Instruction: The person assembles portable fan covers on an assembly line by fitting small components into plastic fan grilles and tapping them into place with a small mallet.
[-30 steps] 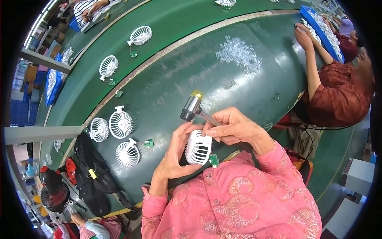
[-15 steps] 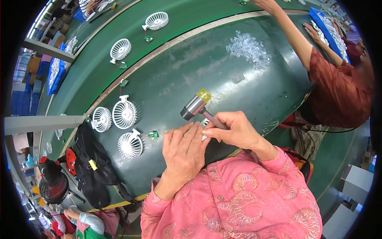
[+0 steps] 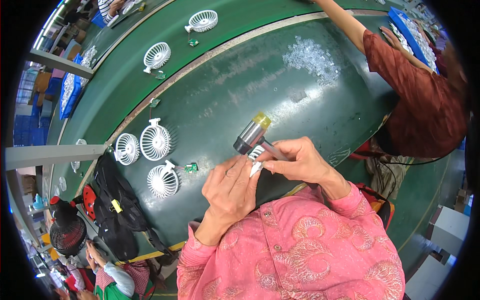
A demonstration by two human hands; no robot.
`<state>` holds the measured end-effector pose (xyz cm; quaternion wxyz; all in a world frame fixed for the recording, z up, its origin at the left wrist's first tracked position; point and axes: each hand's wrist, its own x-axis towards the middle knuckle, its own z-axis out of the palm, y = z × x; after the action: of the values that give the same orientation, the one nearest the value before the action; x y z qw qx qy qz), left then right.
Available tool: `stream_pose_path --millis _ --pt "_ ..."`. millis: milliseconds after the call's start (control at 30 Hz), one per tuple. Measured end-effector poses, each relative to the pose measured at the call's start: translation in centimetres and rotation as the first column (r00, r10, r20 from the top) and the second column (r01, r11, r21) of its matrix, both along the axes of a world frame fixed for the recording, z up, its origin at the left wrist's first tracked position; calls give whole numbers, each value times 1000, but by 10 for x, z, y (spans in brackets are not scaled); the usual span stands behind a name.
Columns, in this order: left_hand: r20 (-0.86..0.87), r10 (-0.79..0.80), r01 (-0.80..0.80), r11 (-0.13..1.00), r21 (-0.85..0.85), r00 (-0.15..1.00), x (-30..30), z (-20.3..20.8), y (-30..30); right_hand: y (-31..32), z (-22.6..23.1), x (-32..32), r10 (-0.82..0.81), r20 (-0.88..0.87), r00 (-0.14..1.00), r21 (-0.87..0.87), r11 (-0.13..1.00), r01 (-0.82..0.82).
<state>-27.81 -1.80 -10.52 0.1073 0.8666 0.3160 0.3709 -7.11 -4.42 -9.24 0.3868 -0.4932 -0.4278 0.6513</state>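
Close to my body, my left hand (image 3: 228, 190) is closed around a white slatted fan housing (image 3: 256, 151), most of which the fingers hide. A small white neck piece (image 3: 255, 169) sticks out between my two hands. My right hand (image 3: 304, 161) grips a two-faced mallet (image 3: 251, 134) by its handle, with the thumb and index finger close to the white neck. The mallet has a metal head, one yellow face and one black face, and is tilted above the housing. Left of my hands lie three white fan housings (image 3: 155, 142), one wired to a green circuit board (image 3: 191, 168).
A heap of clear small parts (image 3: 312, 60) lies on the far bench. Beyond it, a green belt carries fan housings (image 3: 157, 55). A co-worker's sleeve (image 3: 400, 65) is at right. A grey bar (image 3: 60, 152), black bag (image 3: 117, 215) and black fan (image 3: 67, 235) stand at left.
The mallet head has shifted slightly right, and more of the white housing and neck shows between my hands. Housings on the belt have moved right. The co-worker's arm reaches farther across the belt.
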Motion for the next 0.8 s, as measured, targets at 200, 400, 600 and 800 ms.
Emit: stream_pose_path --millis 200,400,600,800 --pt "35 -31 31 999 -10 999 0 -3 2 1 -9 6 38 81 996 75 996 -44" --pt "42 -104 108 989 -100 994 -2 -5 3 12 -2 12 148 242 959 207 958 -200" --pt "90 -115 126 983 -135 989 -2 -11 5 14 -7 13 170 212 962 185 960 -210" --pt "198 -54 125 924 -361 979 2 -10 2 6 -14 20 70 76 995 27 997 -72"
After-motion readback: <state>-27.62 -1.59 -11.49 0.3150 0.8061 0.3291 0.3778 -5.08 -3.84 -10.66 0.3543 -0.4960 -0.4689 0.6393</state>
